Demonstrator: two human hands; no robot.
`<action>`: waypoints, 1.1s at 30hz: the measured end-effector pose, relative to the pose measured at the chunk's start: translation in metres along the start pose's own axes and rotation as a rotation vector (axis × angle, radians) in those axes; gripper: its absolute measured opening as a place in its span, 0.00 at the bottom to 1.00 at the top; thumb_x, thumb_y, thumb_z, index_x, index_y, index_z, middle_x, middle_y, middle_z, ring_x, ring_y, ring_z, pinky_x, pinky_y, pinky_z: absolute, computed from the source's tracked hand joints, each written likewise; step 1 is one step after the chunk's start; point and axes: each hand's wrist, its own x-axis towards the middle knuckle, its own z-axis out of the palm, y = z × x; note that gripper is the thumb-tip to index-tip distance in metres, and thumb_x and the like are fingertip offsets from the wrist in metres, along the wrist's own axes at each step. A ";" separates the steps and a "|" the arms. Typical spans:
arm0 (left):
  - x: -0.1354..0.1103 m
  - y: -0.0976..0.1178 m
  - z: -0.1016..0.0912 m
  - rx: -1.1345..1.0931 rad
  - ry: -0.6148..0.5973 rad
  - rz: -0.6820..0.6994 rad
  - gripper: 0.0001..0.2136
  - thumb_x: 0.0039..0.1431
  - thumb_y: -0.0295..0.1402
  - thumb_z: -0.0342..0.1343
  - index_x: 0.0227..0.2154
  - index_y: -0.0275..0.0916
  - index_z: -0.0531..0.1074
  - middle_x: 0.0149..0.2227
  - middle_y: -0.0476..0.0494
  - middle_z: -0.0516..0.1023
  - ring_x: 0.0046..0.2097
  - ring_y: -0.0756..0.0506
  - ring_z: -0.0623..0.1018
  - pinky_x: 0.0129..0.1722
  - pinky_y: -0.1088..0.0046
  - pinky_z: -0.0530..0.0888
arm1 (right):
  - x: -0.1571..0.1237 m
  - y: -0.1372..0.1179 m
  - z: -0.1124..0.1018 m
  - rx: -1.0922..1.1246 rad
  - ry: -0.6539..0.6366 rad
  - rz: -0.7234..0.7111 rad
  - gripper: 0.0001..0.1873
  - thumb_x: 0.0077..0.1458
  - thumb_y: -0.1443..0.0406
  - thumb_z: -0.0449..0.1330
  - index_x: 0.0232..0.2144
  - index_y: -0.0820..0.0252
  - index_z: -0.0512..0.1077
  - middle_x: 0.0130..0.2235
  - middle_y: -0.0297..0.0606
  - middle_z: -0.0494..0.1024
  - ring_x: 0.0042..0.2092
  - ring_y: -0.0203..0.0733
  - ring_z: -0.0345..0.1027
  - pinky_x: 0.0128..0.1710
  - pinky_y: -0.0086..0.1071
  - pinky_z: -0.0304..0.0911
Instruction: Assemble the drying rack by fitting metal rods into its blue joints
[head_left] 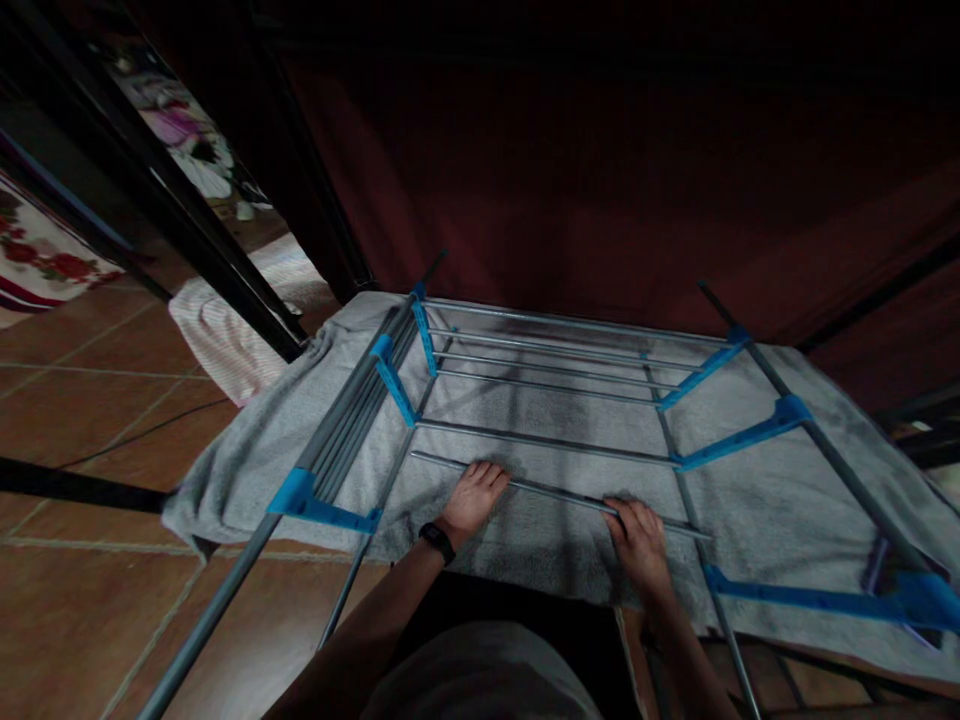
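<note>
A loose grey metal rod point(559, 492) lies crosswise in front of me, above a grey towel. My left hand point(474, 497) is closed over it left of the middle, a black band on the wrist. Toward its right end, my right hand point(639, 543) has its fingers curled on the same rod. Around it stands a rack frame of metal tubes with blue plastic brackets. Several crossbars point(551, 440) span between the two sides. The nearest left bracket point(322, 510) and nearest right bracket point(810, 600) flank my hands.
Several grey tubes point(352, 430) are bunched along the rack's left side. The grey towel point(247, 470) covers the low surface underneath. A dark red panel point(562, 200) rises behind. Dark posts point(180, 210) and a striped cloth point(225, 340) are at left, over a tiled floor point(82, 590).
</note>
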 end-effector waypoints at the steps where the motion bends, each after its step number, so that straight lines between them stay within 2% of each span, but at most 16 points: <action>1: 0.000 0.001 0.000 0.015 -0.001 -0.001 0.13 0.71 0.26 0.50 0.53 0.39 0.73 0.51 0.41 0.77 0.54 0.41 0.74 0.58 0.60 0.69 | 0.000 0.000 0.000 -0.006 0.002 -0.005 0.18 0.71 0.54 0.51 0.50 0.54 0.76 0.45 0.43 0.80 0.50 0.52 0.71 0.53 0.46 0.61; 16: 0.003 0.009 -0.013 0.111 -0.080 0.030 0.13 0.71 0.23 0.45 0.52 0.37 0.72 0.49 0.41 0.77 0.51 0.42 0.75 0.58 0.61 0.68 | 0.001 -0.009 -0.003 -0.007 0.020 0.018 0.15 0.70 0.56 0.52 0.47 0.55 0.75 0.44 0.43 0.79 0.49 0.51 0.70 0.52 0.45 0.61; 26: 0.005 0.003 -0.011 0.127 -0.059 0.072 0.18 0.70 0.21 0.44 0.57 0.39 0.70 0.50 0.42 0.78 0.52 0.43 0.76 0.58 0.62 0.69 | 0.006 -0.015 -0.006 0.029 0.007 -0.005 0.13 0.70 0.58 0.53 0.48 0.53 0.74 0.42 0.39 0.80 0.48 0.49 0.71 0.53 0.45 0.60; 33: 0.009 0.001 -0.017 0.124 -0.099 0.128 0.16 0.69 0.21 0.45 0.54 0.39 0.71 0.49 0.43 0.78 0.50 0.43 0.76 0.56 0.63 0.70 | 0.007 -0.020 -0.005 0.013 0.034 0.016 0.12 0.71 0.58 0.52 0.46 0.54 0.73 0.41 0.39 0.81 0.48 0.49 0.72 0.56 0.46 0.57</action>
